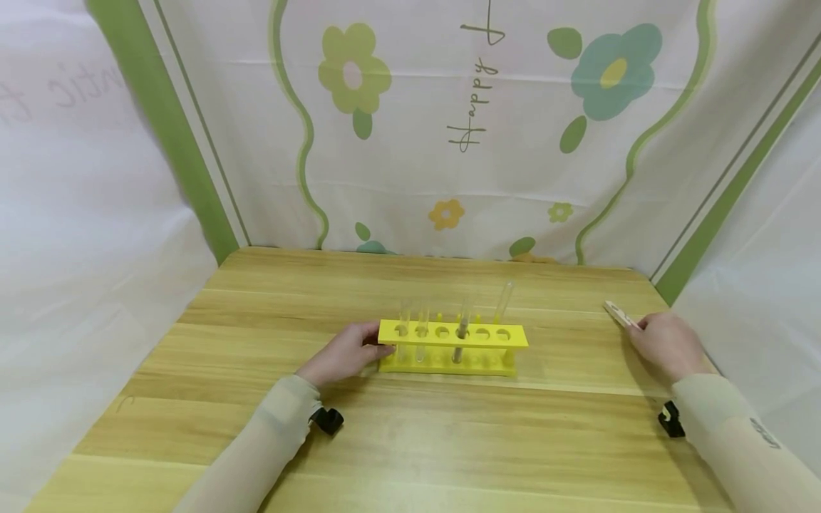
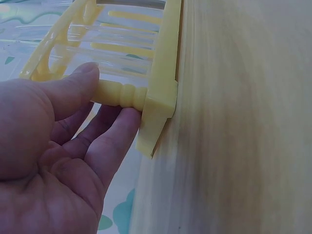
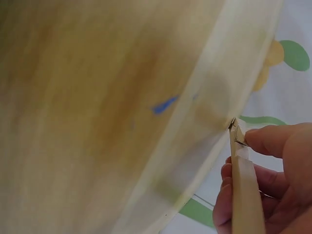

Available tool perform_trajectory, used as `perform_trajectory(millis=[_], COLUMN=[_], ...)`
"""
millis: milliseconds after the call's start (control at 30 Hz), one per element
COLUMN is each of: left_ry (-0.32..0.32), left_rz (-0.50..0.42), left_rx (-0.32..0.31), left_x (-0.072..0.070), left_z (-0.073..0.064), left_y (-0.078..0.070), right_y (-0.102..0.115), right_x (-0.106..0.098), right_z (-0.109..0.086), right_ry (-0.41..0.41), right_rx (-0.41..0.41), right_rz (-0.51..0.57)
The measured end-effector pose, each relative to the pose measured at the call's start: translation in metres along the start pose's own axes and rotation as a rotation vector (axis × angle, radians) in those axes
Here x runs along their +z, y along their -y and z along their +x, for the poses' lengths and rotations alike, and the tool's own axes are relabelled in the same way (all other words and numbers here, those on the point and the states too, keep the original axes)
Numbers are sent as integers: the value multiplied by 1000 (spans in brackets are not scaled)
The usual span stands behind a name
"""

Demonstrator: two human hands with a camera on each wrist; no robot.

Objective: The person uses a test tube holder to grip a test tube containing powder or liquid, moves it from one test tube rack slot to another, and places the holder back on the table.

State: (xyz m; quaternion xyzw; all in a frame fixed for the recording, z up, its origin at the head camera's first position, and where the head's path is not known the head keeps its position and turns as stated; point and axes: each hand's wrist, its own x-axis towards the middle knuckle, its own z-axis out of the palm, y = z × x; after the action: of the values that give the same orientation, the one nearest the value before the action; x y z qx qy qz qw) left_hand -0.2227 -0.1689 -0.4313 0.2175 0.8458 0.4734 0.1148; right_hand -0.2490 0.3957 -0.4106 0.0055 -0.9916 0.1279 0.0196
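A yellow test tube rack (image 1: 472, 343) stands upright on the table. My left hand (image 1: 346, 353) grips its left end, thumb and fingers round the end post (image 2: 109, 92) in the left wrist view. Two clear test tubes stand in the left holes; one with dark contents (image 1: 462, 328) stands right of the middle. Another clear tube (image 1: 507, 296) tilts up at the rack's back right. Well to the right, my right hand (image 1: 670, 345) holds a wooden test tube clamp (image 1: 618, 312), its tip pointing away and leftward. Thumb and curled fingers hold the clamp's wooden body (image 3: 247, 195) in the right wrist view.
The wooden table (image 1: 449, 442) carries the rack, and its far edge meets a white cloth (image 1: 410, 157) printed with flowers. White cloth also hangs along both sides. A small blue mark (image 3: 165, 105) shows on the wood in the right wrist view.
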Motion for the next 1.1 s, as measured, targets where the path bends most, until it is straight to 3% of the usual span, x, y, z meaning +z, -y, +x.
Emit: perform_trajectory(millis=[467,1100], left_ry=[-9,-10], left_rz=[-4,7], left_rx=[-20,-19], left_x=[2,1], left_z=[1,0], left_y=[1,0], right_y=[14,15], right_x=[4,4], right_z=[1,0], right_ry=[95,101], right_rx=[34,46], right_rz=[-52,-11])
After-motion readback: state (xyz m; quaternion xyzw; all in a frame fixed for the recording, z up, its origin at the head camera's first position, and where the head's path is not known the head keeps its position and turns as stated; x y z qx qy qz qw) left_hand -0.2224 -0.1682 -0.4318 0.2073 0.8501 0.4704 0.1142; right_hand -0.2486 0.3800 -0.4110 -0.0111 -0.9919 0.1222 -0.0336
